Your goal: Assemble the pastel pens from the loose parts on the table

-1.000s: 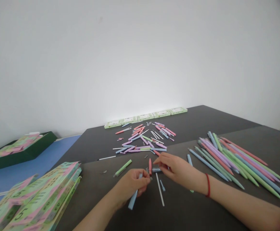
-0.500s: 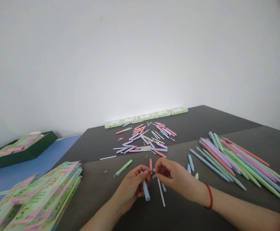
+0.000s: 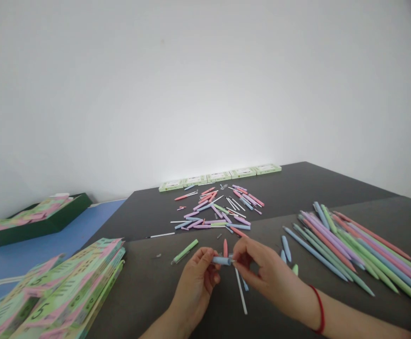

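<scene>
My left hand is closed around a light-blue pen barrel, which lies level with one end pointing right. My right hand pinches a small clear piece at that end of the barrel; fingertips hide most of it, so I cannot tell how far in it sits. Just beyond the hands lies a red pen tip section. Below them a white refill rests on the dark table, beside a small blue part. A green barrel with a clear end lies to the left.
Pastel pens lie in a pile on the right, with loose blue tip sections beside it. Pen parts and refills are scattered farther back, before a row of flat boxes. Printed packs and a green tray occupy the left.
The blue barrel has turned from pointing toward me to lying level, its end now meeting my right fingertips. The whole view has shifted slightly.
</scene>
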`<state>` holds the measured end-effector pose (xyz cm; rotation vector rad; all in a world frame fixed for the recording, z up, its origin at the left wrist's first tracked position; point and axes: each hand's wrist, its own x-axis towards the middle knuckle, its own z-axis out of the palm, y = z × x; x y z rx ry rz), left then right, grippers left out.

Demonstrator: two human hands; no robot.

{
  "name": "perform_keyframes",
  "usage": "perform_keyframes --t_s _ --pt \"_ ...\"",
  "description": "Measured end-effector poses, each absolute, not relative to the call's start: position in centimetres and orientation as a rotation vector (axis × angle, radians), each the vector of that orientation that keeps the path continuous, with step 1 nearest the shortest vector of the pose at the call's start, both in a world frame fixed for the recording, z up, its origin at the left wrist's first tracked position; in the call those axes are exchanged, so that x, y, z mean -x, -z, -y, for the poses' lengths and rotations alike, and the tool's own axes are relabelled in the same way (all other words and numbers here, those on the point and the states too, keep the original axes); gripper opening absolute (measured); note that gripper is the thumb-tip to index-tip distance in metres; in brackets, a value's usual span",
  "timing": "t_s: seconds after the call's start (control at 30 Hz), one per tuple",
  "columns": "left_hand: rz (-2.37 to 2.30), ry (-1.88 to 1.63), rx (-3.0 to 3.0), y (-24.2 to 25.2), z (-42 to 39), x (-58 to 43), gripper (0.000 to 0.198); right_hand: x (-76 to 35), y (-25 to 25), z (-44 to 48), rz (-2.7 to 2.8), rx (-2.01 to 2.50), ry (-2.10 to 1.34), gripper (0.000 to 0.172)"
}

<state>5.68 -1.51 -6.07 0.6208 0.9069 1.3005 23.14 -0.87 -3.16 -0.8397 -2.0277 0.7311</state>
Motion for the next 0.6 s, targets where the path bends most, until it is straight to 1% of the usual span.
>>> perform_keyframes --t_s 0.17,0.3,0.37,0.43,0.53,0.6 --pt "-0.841 -1.175 -0.779 5.9 1.8 -5.9 0.022 -23.6 2.8 0.4 2.057 0.859 -0.664 0.011" --pt "-0.94 -1.041 -1.158 6.0 1.8 -5.7 0.016 -23.9 2.1 0.0 2.062 0.86 -0.638 0.01" --pt "-0.953 -0.985 -1.31 6.0 1.9 -5.7 0.013 -24.0 1.8 0.1 2.112 0.809 -0.648 0.012" --pt "-0.915 -0.955 -1.347 6.1 2.1 -5.9 0.014 -24.0 1.6 0.4 2.171 0.764 -0.668 0.016" --pt "-0.866 -0.982 -1.353 6.0 2.3 -6.2 0.016 -24.1 1.5 0.8 2.196 0.752 -0.668 0.024" --pt "-0.864 -1.012 -1.375 5.9 2.4 -6.2 0.017 -24.1 1.6 0.8 2.181 0.777 -0.65 0.024"
